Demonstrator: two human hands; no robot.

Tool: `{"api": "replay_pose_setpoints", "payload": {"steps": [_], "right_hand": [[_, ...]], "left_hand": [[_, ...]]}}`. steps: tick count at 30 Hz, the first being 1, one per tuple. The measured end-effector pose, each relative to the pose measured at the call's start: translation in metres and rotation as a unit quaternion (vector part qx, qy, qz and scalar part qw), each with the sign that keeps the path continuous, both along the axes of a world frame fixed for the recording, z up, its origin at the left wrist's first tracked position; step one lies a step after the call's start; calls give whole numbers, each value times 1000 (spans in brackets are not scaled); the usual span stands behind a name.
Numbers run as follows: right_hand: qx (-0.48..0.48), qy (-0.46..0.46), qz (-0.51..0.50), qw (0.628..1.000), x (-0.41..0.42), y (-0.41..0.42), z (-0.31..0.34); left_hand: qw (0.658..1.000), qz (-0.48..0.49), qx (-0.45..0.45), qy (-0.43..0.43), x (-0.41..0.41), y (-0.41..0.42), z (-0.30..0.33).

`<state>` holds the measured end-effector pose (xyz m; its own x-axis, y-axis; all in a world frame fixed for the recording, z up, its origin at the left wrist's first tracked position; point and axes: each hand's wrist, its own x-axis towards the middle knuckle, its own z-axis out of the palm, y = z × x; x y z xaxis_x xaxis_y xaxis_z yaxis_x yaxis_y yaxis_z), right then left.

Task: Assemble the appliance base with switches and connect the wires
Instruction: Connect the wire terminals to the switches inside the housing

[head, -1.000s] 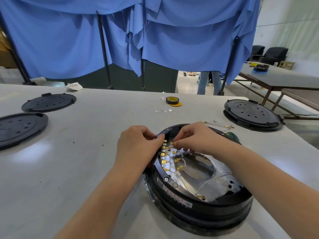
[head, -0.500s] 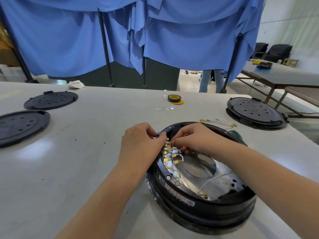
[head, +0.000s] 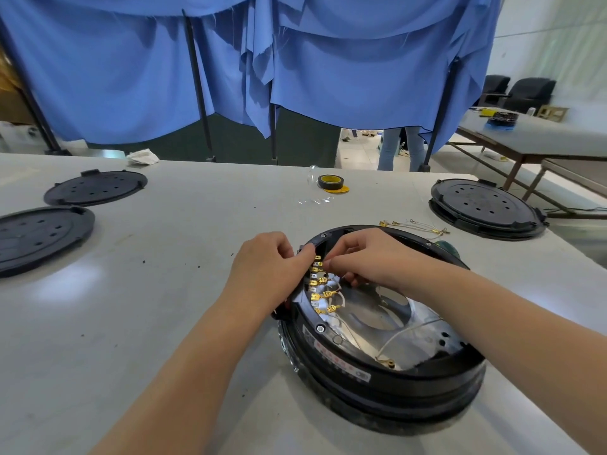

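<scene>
- While the round black base [head: 377, 326] lies open-side up on the grey table [head: 131, 323], near its right front part, both hands meet over the base's far-left rim.
- The left hand [head: 266, 270] has its fingers curled, with the fingertips against the rim beside a row of brass terminals [head: 317, 284]; it seems to grip the rim or the switch block there, though what the fingers close on is hidden.
- The right hand [head: 364, 257] reaches across the base from the right, fingers bent and pinched together just above the top terminals; it looks to pinch something small, but what it is cannot be told.
- The fingertips of the two hands are almost touching.
- White wires [head: 338, 290] run from the terminals into the shiny metal plate [head: 394, 316] inside the base, and another wire [head: 404, 339] crosses the plate to a brass end near the front rim.
- Loose wires with brass ends [head: 414, 224] lie on the table just behind the base.
- A closed black base [head: 486, 205] sits far right, two black covers [head: 95, 187] lie far left, and a tape roll [head: 331, 182] rests near the far edge.
</scene>
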<state>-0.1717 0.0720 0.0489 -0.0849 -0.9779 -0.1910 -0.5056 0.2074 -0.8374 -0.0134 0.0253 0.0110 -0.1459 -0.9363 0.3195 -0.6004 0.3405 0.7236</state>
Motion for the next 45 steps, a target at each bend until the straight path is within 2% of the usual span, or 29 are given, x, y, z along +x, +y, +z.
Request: {"api": "replay_pose_setpoints", "payload": {"steps": [4, 17, 33, 45], "right_hand": [[1, 2, -5, 1000, -1, 0, 1], [-3, 4, -3, 1000, -1, -2, -1], [-91, 101, 37, 990, 1, -3, -9], [-112, 78, 37, 990, 0, -3, -9]], "left_hand": [[998, -46, 34, -2, 1, -3, 0], [996, -72, 24, -36, 4, -4, 0], [995, -93, 29, -36, 4, -5, -1], [995, -89, 27, -40, 3, -4, 1]]}}
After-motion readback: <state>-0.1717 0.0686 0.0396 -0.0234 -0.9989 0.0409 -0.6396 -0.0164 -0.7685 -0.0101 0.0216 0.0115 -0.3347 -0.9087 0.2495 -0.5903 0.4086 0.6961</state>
